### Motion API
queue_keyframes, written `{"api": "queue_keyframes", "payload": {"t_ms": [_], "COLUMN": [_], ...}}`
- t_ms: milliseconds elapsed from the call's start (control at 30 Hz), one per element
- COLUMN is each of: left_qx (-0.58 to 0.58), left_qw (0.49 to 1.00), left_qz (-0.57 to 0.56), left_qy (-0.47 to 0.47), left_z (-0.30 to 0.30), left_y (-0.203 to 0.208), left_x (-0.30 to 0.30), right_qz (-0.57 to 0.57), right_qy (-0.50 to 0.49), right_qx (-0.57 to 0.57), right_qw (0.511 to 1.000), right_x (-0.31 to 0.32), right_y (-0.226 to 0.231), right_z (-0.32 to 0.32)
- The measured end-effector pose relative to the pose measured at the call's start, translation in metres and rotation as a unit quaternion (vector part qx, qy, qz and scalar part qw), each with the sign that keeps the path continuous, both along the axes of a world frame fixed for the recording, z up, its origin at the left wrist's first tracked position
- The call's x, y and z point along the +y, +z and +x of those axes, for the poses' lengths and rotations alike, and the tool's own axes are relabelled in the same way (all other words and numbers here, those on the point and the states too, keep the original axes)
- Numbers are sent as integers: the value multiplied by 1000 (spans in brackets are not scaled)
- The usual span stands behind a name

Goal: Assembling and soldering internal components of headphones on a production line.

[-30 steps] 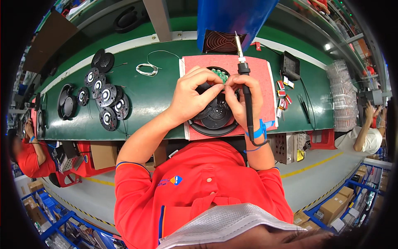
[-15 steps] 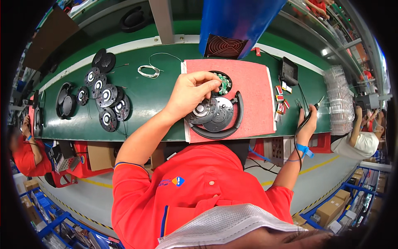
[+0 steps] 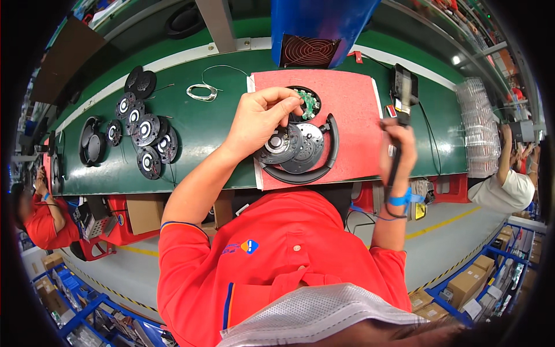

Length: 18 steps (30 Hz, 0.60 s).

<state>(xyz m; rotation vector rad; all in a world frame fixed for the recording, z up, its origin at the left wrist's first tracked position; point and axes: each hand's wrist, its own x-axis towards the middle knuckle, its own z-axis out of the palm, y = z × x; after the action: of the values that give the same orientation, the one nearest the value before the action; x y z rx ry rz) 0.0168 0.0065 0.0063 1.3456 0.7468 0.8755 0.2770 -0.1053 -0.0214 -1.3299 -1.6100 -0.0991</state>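
My left hand is closed in a pinch at the edge of a round black cup holding a green circuit board; what lies between its fingertips is too small to make out. Under and beside that hand are a round speaker plate and a second dark disc, inside the curved black headband of a headphone. My right hand, smeared by motion, grips a soldering iron with a black cable. Its blurred tip points away from me, over a black box.
A pink mat lies under the headphone parts. Several speaker plates and another headphone lie at left, near a coil of white wire. Stacked clear trays stand at right. A blue fan unit rises behind the mat.
My right hand has swung left and inward with the soldering iron, which now points away from me toward the black box. My left hand keeps its pinch at the circuit board. The whole view has shifted slightly.
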Motion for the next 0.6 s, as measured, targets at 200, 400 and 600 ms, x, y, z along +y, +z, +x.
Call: {"api": "queue_keyframes", "payload": {"t_ms": [200, 400, 600], "left_qx": [1, -6, -7], "left_qw": [1000, 1000, 1000], "left_qz": [4, -5, -4], "left_qy": [0, -8, -7], "left_z": [1, 1, 1], "left_y": [-2, -5, -5], "left_x": [-3, -3, -3], "right_qz": [-2, -6, -6], "right_qy": [127, 123, 138], "right_qx": [62, 81, 65], "right_qw": [990, 989, 988], "right_x": [32, 40, 43], "right_y": [8, 8, 10], "right_z": [-64, -75, -78]}}
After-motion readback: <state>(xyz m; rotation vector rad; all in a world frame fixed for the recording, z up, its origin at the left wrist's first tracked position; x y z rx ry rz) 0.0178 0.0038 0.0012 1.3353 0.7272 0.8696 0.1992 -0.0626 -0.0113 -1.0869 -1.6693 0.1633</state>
